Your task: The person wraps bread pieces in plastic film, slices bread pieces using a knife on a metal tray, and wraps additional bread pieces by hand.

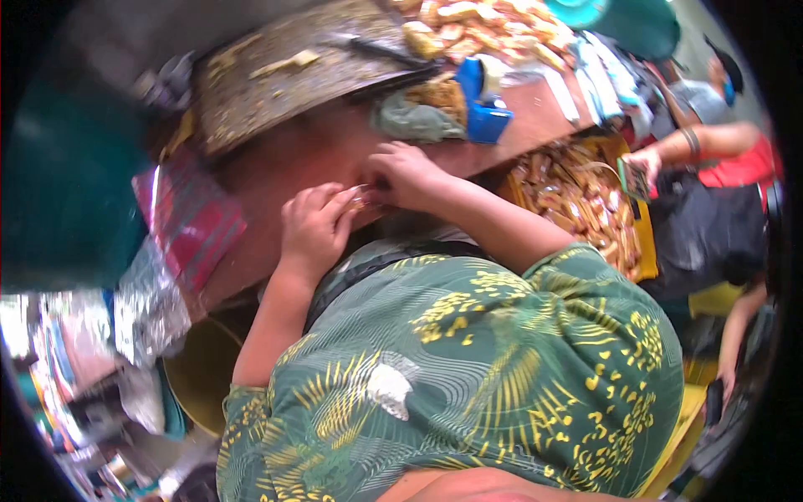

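Over the table's near edge, my left hand [314, 222] and my right hand [406, 176] meet with fingers closed in a pinch. Between the fingertips is a small shiny piece [361, 199] that looks like clear plastic; its exact kind is too blurred to tell. The right fingers curl inward and partly hide it. Beyond the hands, a grey-green cloth or bag [410, 117] lies beside a blue plastic holder [485, 105]. A red and clear plastic packet [188, 222] sits at the table's left edge.
A crumb-covered dark tray [293, 92] holds a knife [381, 50] on the table [293, 159]. Behind lies a pile of cut bread-like pieces [493, 29]. A yellow crate [646, 238] at right holds many wrapped brown pieces. Another person's hand [642, 167] holds a small greenish object [633, 178].
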